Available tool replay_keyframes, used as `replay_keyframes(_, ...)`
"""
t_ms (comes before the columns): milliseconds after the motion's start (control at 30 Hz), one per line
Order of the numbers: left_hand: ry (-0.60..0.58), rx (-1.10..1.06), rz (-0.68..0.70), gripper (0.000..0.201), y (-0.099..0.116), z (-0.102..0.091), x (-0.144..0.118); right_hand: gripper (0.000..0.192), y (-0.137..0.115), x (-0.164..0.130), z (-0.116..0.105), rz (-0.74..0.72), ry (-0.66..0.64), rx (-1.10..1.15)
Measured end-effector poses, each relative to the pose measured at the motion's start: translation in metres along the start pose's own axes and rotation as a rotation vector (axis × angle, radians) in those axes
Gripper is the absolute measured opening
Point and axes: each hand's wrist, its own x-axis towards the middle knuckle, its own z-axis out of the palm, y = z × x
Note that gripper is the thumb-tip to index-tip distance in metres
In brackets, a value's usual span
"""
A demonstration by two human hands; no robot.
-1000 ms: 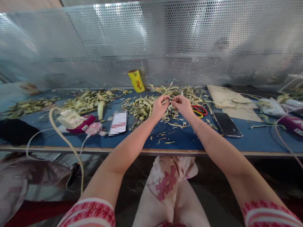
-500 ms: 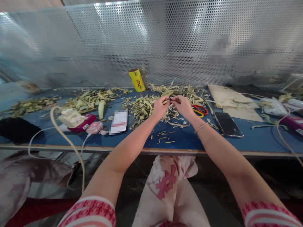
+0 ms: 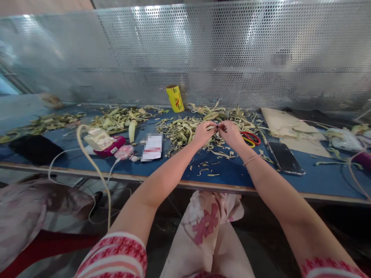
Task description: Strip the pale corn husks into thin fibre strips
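My left hand (image 3: 203,133) and my right hand (image 3: 231,133) meet above the blue table (image 3: 261,177), fingertips pinched together on a small thin dark piece (image 3: 216,126) held between them. What the piece is I cannot tell. Just beyond my hands lies a heap of pale green leaf strips and husks (image 3: 181,131). Red and yellow scissors (image 3: 249,138) lie on the table right of my right hand.
A yellow roll (image 3: 175,98) stands by the perforated metal wall. A black phone (image 3: 285,158) lies to the right, near cardboard sheets (image 3: 285,123). At left are a card (image 3: 152,146), pink devices (image 3: 116,148) with white cables, and more leaf scraps (image 3: 116,117).
My hands stayed pinched together on the small piece; the camera view shifted slightly, so everything sits a little further right in the picture.
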Motion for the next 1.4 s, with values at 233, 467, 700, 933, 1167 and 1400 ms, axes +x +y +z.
replay_keyframes(233,-0.053,0.069,0.074,0.015,0.001,0.0,-0.001,0.008,0.007,-0.002,0.003,-0.038,0.005,-0.088)
replay_keyframes(467,-0.068,0.182,0.121,0.01,-0.006,0.003,0.003,0.01,0.004,-0.003,0.003,-0.048,0.023,-0.161)
replay_keyframes(700,-0.125,0.219,0.166,0.014,-0.012,0.0,0.006,0.012,0.004,-0.004,0.003,-0.046,0.038,-0.177)
replay_keyframes(933,-0.116,0.219,0.147,0.014,-0.011,0.003,0.004,0.011,0.004,-0.003,-0.003,-0.121,0.071,-0.224)
replay_keyframes(1167,-0.096,0.14,0.129,0.013,-0.006,0.005,-0.001,0.014,0.007,-0.002,-0.004,-0.181,0.09,-0.241)
replay_keyframes(1400,-0.034,-0.202,-0.148,0.001,0.006,0.009,-0.003,0.015,-0.003,-0.002,-0.007,-0.214,0.039,-0.236)
